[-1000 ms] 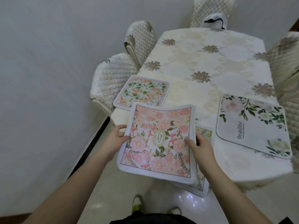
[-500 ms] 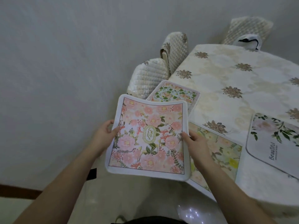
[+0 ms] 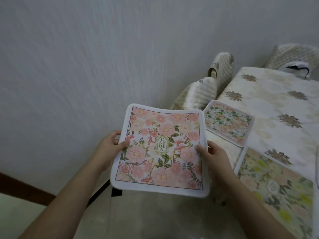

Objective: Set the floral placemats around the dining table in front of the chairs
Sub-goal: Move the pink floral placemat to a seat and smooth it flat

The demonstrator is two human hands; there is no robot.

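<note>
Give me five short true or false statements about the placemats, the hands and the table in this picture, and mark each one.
1. Both hands hold the pink placemat: left hand, right hand. True.
2. The pink placemat lies flat on the table. False: it is held up, off the table's edge.
3. The word GARDEN shows at its centre. True.
4. No placemat lies on the table. False: a green-leaf placemat and a yellow-flower placemat lie there.
5. The chairs by the wall are bare wood. False: the nearest chair wears a quilted cover.
</note>
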